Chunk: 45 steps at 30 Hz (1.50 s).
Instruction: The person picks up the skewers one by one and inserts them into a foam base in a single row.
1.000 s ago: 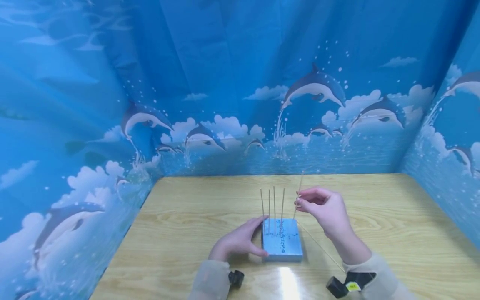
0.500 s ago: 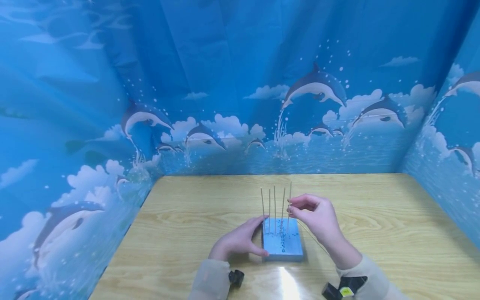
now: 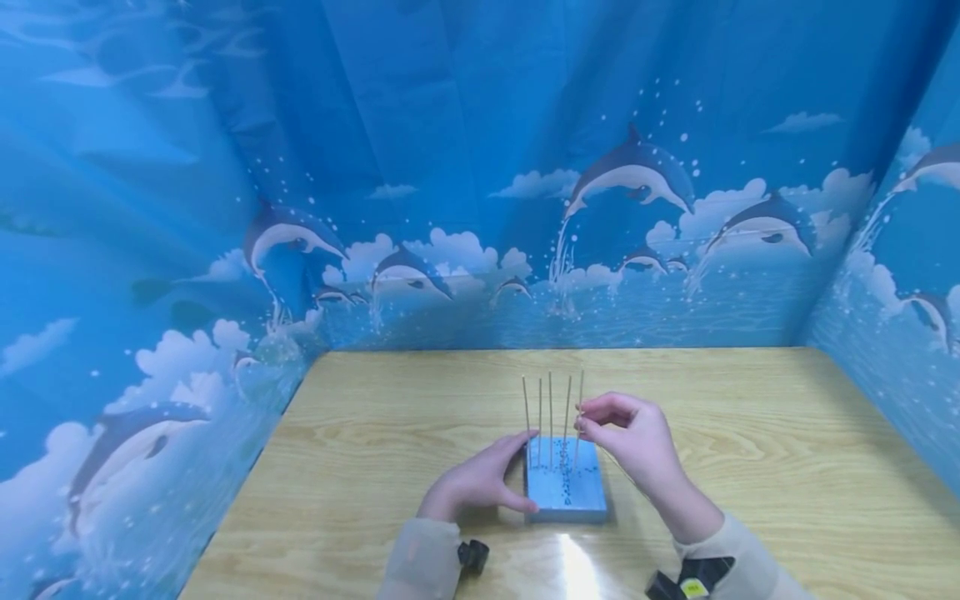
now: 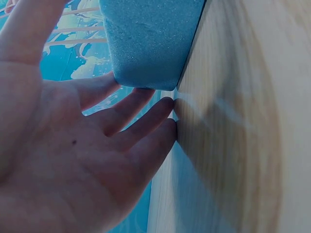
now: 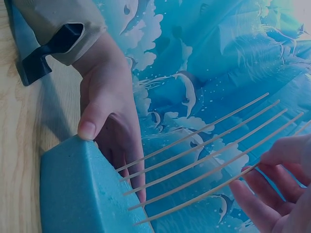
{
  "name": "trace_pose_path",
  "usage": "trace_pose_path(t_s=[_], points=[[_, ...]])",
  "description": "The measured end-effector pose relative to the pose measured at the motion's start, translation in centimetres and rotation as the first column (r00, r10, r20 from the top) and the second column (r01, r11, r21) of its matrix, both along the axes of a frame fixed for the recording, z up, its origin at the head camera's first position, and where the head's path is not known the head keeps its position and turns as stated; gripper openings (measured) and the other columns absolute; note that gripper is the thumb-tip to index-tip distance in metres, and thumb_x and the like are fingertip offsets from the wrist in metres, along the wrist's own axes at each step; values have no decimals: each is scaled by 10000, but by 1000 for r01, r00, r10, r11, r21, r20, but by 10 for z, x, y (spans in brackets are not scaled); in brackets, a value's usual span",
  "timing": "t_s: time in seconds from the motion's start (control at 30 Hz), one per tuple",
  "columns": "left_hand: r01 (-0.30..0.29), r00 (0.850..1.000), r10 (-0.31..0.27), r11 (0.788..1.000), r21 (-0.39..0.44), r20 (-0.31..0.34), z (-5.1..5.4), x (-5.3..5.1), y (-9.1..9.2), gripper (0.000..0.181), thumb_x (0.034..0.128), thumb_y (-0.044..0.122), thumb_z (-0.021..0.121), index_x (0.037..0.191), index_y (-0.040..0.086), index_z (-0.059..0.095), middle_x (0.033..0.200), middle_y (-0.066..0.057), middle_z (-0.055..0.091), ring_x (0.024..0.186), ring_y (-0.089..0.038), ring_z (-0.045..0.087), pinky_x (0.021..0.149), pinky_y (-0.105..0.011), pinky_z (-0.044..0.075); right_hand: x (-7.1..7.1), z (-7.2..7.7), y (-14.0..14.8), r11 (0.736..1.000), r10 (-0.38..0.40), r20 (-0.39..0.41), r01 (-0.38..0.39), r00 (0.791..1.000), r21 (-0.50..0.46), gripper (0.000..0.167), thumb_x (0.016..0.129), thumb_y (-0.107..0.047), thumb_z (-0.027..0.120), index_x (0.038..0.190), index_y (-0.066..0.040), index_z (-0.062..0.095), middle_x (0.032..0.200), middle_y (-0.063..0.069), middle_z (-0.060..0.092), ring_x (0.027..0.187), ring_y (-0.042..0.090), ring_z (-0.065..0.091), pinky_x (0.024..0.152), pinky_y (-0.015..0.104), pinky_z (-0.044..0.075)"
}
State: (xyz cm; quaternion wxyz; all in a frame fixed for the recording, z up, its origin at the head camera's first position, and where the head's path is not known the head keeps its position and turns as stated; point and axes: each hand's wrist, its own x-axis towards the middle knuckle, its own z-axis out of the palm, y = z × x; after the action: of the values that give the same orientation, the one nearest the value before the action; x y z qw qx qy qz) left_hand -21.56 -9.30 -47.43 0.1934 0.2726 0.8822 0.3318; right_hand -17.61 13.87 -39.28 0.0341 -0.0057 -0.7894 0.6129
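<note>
A light blue foam block [image 3: 588, 492] lies on the table, its top dotted with small dark holes. Several thin wooden skewers [image 3: 551, 408] stand upright in a row across it. My left hand [image 3: 483, 483] holds the block's left side, with the thumb at the near corner and the fingers toward the far one; the left wrist view shows fingertips [image 4: 143, 94] against the foam. Between thumb and fingers my right hand [image 3: 633, 433] pinches the rightmost skewer [image 5: 194, 199]. That skewer's lower end meets the block's top; how deep it sits I cannot tell.
The wood-grain table [image 3: 787, 433] reaches back to a blue dolphin-print curtain [image 3: 465, 167], which also hangs along both sides. A thin pale line, perhaps another skewer, is mostly hidden by my right forearm. Black wrist mounts [image 3: 472, 557] sit on both sleeves.
My right hand has moved left with its skewer, which has gone from tilted at the block's far right edge to nearly upright in the row. The left hand has stayed put.
</note>
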Motion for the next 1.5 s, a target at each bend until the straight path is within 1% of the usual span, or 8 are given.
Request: trace_pose_path(t_s=[0.2, 0.33, 0.43, 0.57, 0.83, 1.13, 1.3, 1.5], points=[[-11, 1000, 11, 1000, 8, 10, 0, 0, 0, 1140, 672, 414, 880, 1583, 212, 225, 1623, -39, 297, 1487, -252, 302, 1226, -491, 268, 2, -2, 1, 999, -4, -5, 4, 1000, 42, 244, 825, -27, 743, 1061, 20, 697, 980, 129, 742, 865, 136, 705, 775, 225, 614], [-22, 1000, 22, 1000, 7, 22, 0, 0, 1, 1141, 667, 421, 882, 1582, 231, 228, 1624, -32, 296, 1489, -247, 298, 1228, -489, 264, 2, -3, 0, 997, 3, -28, -1, 1000, 74, 235, 822, -26, 749, 1047, 19, 699, 957, 123, 745, 854, 126, 704, 781, 221, 612], [-21, 999, 21, 1000, 14, 25, 0, 0, 1, 1141, 667, 420, 883, 1582, 232, 227, 1624, -31, 295, 1489, -248, 297, 1228, -491, 264, 3, -3, -1, 994, 4, -40, 0, 999, 109, 213, 822, -27, 750, 1028, 2, 706, 935, 111, 746, 848, 128, 701, 786, 220, 610], [-13, 1000, 13, 1000, 20, 18, 0, 0, -1, 1141, 669, 412, 882, 1583, 224, 225, 1624, -35, 296, 1488, -248, 300, 1229, -484, 263, 2, -3, -1, 991, 5, -40, 0, 999, 131, 207, 827, -35, 749, 1027, -2, 706, 937, 101, 746, 861, 142, 700, 787, 226, 612], [-12, 1000, 11, 1000, 24, 20, 2, 1, 0, 1135, 674, 405, 880, 1582, 215, 227, 1626, -45, 290, 1489, -256, 297, 1229, -492, 260, 0, -4, -1, 994, 6, -38, -2, 999, 108, 185, 823, 7, 731, 1005, -9, 706, 944, 125, 740, 866, 163, 707, 762, 226, 616], [-13, 1000, 12, 1000, 23, 21, 3, 1, 0, 1137, 673, 391, 884, 1582, 201, 229, 1626, -49, 291, 1490, -253, 295, 1231, -487, 256, 0, -7, 0, 994, 14, -56, -8, 998, 105, 185, 815, 26, 729, 997, 13, 701, 944, 144, 737, 837, 122, 700, 748, 220, 617], [-8, 1000, 8, 1000, 17, 18, 2, 1, 0, 1138, 675, 401, 881, 1583, 208, 222, 1628, -43, 286, 1492, -248, 291, 1233, -482, 255, 0, -8, 1, 995, 7, -51, -1, 999, 104, 181, 820, 12, 734, 998, -3, 706, 966, 138, 740, 853, 127, 700, 754, 219, 616], [5, 1000, -6, 1000, 29, 15, 3, 3, -1, 1136, 681, 378, 883, 1582, 164, 225, 1625, -75, 291, 1489, -271, 296, 1229, -495, 259, 0, -11, 1, 993, 15, -48, -10, 999, 118, 179, 828, -47, 755, 1002, -39, 714, 954, 100, 747, 859, 119, 698, 790, 206, 605]])
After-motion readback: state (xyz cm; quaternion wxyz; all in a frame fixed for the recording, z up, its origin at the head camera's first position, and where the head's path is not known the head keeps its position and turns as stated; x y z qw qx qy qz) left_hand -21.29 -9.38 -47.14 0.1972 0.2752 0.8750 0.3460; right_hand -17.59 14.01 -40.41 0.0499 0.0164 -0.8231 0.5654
